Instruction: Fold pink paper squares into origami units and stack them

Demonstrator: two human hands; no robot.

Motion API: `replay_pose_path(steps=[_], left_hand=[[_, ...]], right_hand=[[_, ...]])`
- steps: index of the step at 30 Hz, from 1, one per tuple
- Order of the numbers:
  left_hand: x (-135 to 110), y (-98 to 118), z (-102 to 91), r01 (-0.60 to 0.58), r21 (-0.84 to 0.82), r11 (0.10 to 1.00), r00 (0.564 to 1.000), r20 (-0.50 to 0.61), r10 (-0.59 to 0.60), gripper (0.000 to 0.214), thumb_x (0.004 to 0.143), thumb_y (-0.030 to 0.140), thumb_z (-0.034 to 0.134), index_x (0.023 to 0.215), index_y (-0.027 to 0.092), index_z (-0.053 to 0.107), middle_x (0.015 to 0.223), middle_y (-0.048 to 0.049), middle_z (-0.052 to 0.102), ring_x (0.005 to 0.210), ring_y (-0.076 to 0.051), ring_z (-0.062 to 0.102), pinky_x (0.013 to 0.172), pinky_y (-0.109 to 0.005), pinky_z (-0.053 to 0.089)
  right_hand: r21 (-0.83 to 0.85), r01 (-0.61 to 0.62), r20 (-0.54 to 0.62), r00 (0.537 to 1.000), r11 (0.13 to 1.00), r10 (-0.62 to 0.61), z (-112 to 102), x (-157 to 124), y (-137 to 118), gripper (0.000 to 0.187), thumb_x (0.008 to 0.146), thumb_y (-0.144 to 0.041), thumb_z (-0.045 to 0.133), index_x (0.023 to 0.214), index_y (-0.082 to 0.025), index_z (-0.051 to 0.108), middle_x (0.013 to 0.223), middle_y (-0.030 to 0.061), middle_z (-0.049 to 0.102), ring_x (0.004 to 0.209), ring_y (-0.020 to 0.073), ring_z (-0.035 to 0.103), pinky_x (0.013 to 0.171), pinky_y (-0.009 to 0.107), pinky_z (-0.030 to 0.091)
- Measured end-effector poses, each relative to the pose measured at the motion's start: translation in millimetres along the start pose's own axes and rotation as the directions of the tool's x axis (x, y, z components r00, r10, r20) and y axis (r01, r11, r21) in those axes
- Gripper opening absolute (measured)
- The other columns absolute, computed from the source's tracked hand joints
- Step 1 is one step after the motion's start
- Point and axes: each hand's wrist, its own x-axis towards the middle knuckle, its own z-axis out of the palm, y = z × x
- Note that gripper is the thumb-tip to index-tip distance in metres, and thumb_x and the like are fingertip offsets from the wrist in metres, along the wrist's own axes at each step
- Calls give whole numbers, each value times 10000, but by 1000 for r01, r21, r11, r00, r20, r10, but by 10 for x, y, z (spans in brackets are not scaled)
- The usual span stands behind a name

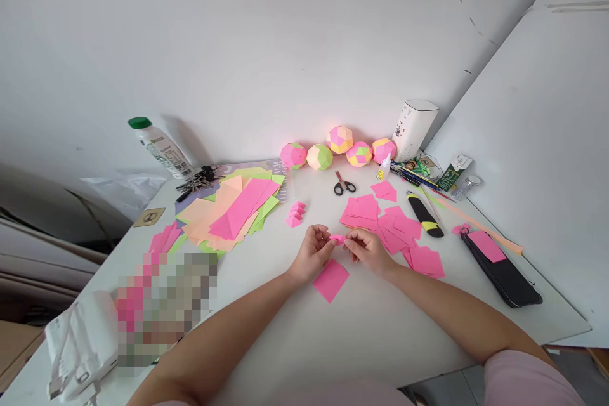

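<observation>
Along the left of the table (380, 336), large coloured sheets (245, 209) lie heaped, seemingly kept clear of the hands. Next, folded pink pieces (295, 214) overlap in a row, probably to save room. Near the table's middle, the left hand (313, 254) pinches one end of a small pink paper (337, 239) between thumb and fingers; a flat pink square (332, 281) lies just on the near side, within easy reach. The right hand (365, 250) pinches the other end, likely so the little piece stays steady. Rightward, loose pink squares (397, 228) spread close by, perhaps for easy picking, while the cutter (425, 214) lies beyond them.
</observation>
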Motion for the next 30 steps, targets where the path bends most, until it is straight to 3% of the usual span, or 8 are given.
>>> replay_pose_path(steps=[4,7,9,11,13,22,25,30], left_hand=[[-3,-46,-42,-46,70,996,999,17,45,254,836,409,496,899,227,330,714,69,435,428,-38,370,404,-182,326],[-37,-49,-68,-171,343,924,975,196,108,162,875,354,418,837,197,406,649,48,435,498,-69,400,472,-201,336],[-65,-46,-61,-406,520,751,885,430,181,154,861,300,432,776,181,482,671,10,497,575,-97,443,548,-232,361],[-86,-54,-36,-652,566,504,731,646,221,159,825,276,475,711,178,526,685,-16,541,623,-123,470,606,-264,367],[-92,-71,-6,-737,598,316,670,710,217,164,812,248,471,685,176,545,686,-32,557,621,-136,475,585,-270,349],[-53,-83,31,-740,637,214,672,702,236,146,772,203,497,644,164,556,637,-27,574,595,-137,484,558,-263,343],[-39,-109,33,-768,608,202,641,731,235,121,767,197,498,674,165,569,651,-24,586,597,-133,496,561,-260,349],[-7,-166,32,-769,608,198,639,724,260,96,760,184,502,689,167,565,716,-31,620,633,-143,530,549,-271,350]], right_hand=[[35,4,-63,998,999,-2,-6,7,25,238,869,-406,480,798,-180,511,592,-28,528,476,101,514,463,224,432],[-4,39,-126,991,999,-40,-4,2,36,229,873,-398,478,794,-185,506,612,-18,540,469,103,510,448,226,424],[-54,76,-163,983,996,-84,-5,2,35,217,875,-389,477,800,-187,507,655,-2,560,470,105,511,440,229,422],[-122,114,-177,975,986,-135,-7,15,25,206,877,-376,475,806,-187,516,628,-2,556,476,114,516,452,237,431],[-183,140,-164,972,973,-171,1,49,0,194,876,-356,475,804,-186,533,596,-5,551,485,122,524,477,245,447],[-260,118,79,992,958,-101,429,635,-114,127,810,-238,508,765,-170,606,609,-16,567,466,96,526,464,211,437],[-213,37,168,986,976,-1,624,891,-61,144,795,-250,513,759,-155,614,637,-8,591,428,86,535,418,198,425],[-264,41,131,991,964,-6,764,1047,6,142,779,-252,539,720,-156,625,594,-20,587,367,69,485,397,191,409]])
